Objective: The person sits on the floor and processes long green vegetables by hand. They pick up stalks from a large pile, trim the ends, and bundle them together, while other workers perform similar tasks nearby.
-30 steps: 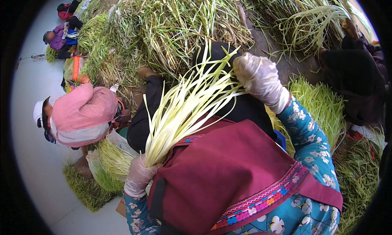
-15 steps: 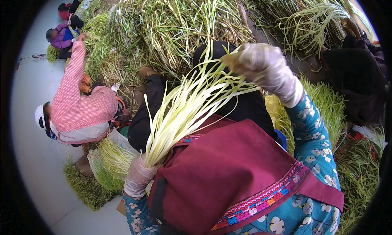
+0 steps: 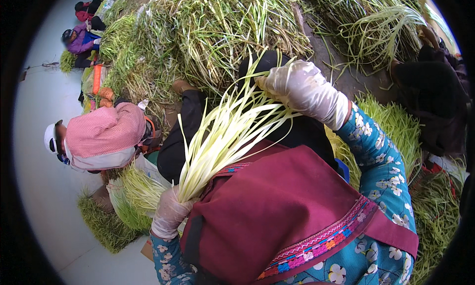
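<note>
Heaped green stalks (image 3: pixel 217 32) cover the ground beyond both hands, spilling from the far left to the far right, with a pale smooth floor (image 3: pixel 39 151) off to the left. Between the hands runs a bunch of pale yellow-green shoots (image 3: pixel 222 136), its base low and its tips fanned upward. The left hand (image 3: pixel 169 213), in a thin glove, is clenched around the base of the bunch, just beside a dark red apron (image 3: pixel 277 210). The right hand (image 3: pixel 302 89), also gloved, is up at the fanned tips, its fingers closed on a few of the shoots. A blue flowered sleeve (image 3: pixel 381 156) runs down from it.

Left of the left hand a person in a pink checked head cloth (image 3: pixel 106 131) bends low, with a flat bundle of green stalks (image 3: pixel 104 223) on the floor below. Another person in purple (image 3: pixel 79 40) sits far off, beyond the left hand. A dark-clothed figure (image 3: pixel 430 92) sits right of the right hand, and more cut greens (image 3: pixel 396 126) lie under that arm.

Compared with half a second ago, the right hand has dropped slightly along the tips, and the person in pink has lowered the raised arm and bent the head down.
</note>
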A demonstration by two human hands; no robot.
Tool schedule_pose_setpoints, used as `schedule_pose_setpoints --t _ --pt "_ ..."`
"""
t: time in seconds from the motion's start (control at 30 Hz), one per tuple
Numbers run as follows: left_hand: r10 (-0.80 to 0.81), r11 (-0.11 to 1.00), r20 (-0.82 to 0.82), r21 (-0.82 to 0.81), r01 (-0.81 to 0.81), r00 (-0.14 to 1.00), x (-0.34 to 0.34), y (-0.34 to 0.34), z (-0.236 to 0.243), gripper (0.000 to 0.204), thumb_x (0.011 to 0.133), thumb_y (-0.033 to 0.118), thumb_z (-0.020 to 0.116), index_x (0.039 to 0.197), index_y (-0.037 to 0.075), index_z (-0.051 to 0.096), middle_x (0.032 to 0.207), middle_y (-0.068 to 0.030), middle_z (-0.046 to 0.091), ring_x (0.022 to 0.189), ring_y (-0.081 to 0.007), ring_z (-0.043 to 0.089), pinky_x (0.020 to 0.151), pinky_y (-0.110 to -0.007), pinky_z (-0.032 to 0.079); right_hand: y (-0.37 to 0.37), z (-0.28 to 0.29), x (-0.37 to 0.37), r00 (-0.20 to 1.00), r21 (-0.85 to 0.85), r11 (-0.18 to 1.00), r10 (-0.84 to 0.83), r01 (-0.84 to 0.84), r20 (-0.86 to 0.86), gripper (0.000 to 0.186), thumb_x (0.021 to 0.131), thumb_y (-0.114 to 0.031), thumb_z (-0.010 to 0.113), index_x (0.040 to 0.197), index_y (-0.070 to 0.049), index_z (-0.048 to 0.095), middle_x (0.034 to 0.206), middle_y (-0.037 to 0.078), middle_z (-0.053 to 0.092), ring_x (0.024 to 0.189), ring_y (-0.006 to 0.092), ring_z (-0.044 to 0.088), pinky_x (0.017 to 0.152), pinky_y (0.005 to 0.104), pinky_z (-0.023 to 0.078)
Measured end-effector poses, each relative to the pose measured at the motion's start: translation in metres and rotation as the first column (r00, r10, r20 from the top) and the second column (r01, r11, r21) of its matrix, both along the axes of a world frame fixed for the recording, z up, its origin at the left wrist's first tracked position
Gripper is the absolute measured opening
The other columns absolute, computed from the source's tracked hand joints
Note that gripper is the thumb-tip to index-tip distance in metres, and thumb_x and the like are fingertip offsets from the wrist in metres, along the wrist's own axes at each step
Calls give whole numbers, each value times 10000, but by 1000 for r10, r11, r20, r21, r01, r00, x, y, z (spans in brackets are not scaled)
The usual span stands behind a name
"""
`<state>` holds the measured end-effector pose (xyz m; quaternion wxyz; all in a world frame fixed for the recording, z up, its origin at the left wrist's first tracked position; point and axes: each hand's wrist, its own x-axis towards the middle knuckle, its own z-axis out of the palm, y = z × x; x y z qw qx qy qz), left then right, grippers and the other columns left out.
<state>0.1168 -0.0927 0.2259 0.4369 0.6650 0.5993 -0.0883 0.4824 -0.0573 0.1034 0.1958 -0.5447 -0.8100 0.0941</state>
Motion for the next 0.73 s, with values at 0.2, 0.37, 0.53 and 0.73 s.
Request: schedule_pose_setpoints --t 0.2,0.37,0.53,0.73 --pt "-91 994 -15 64 92 996 -3 -1 1 260 858 119 646 1106 50 684 1008 -148 721 901 -283 703 759 -340 532 -19 -9 5 968 130 986 -66 100 -244 161 826 -159 688 983 -123 686 708 84 620 638 289 633 542 389 498" --pt "-208 965 -67 147 216 976 -3 -2 -2 229 883 131 604 1088 73 689 977 -160 709 898 -331 684 733 -367 536 -31 -24 0 870 56 970 -186 237 -457 97 814 -168 695 820 -89 639 732 93 631 665 298 637 570 369 510" --pt "-234 950 -86 191 247 968 0 -4 5 220 890 179 605 1073 96 694 934 -151 704 865 -343 678 706 -384 533 -25 -37 26 611 -227 774 -613 590 -502 144 845 -179 711 946 -78 696 827 117 686 729 260 684 697 331 558" --pt "-297 916 -171 226 331 939 -1 3 11 232 887 202 610 1077 102 695 938 -152 702 861 -354 674 701 -391 533 -29 -50 84 606 -320 847 -528 424 -595 648 865 -40 677 1459 -155 444 1315 76 610 1137 119 600 897 143 435"
